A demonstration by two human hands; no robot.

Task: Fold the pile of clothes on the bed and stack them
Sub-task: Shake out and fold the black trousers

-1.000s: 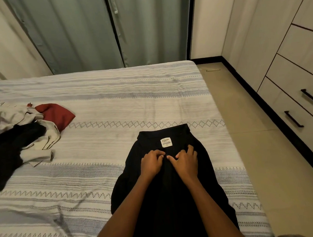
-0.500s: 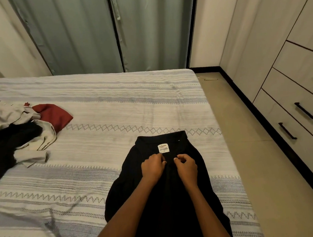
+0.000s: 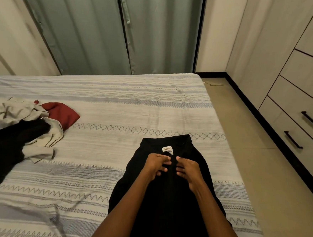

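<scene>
Since the previous frame both hands have slid slightly down the black shirt (image 3: 176,200), below its collar label (image 3: 167,148). Left hand (image 3: 156,165) and right hand (image 3: 188,169) pinch its front placket. Shirt on striped bed (image 3: 123,111); clothes pile (image 3: 23,131) far left of shirt; curtains (image 3: 120,32) beyond; drawers (image 3: 299,112) to its right.

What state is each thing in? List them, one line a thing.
black shirt: spread flat on the bed, collar label showing, unfolded.
left hand: pinching the shirt front below the collar.
right hand: pinching the shirt front beside it.
clothes pile: heaped, unfolded.
drawers: shut.
curtains: drawn.
</scene>
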